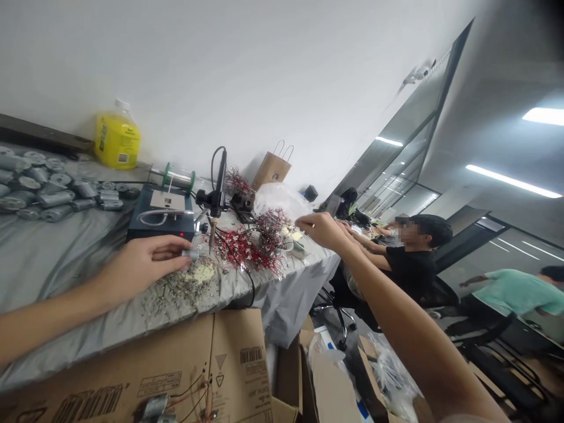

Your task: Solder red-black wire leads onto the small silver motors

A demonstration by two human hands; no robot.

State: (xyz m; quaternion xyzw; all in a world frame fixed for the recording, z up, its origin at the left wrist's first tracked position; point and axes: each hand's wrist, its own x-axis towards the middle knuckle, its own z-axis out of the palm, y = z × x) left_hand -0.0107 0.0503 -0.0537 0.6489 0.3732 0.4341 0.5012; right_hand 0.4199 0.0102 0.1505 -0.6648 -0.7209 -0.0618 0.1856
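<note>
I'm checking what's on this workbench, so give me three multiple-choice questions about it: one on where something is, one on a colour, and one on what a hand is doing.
1. Where is the soldering iron?
A. On the floor
B. In a stand between a dark blue unit and a red wire tangle
C. Inside a paper bag

2. What colour is the plastic bottle?
A. Yellow
B. Blue
C. White

3. What is the left hand doing?
A. Lying open and empty
B. Gripping the iron
C. Pinching a small silver cylinder

Answers:
1 B: a clamp holds it tip down above the table.
2 A: its body shows yellow.
3 C: the cylinder sits at its fingertips.
</note>
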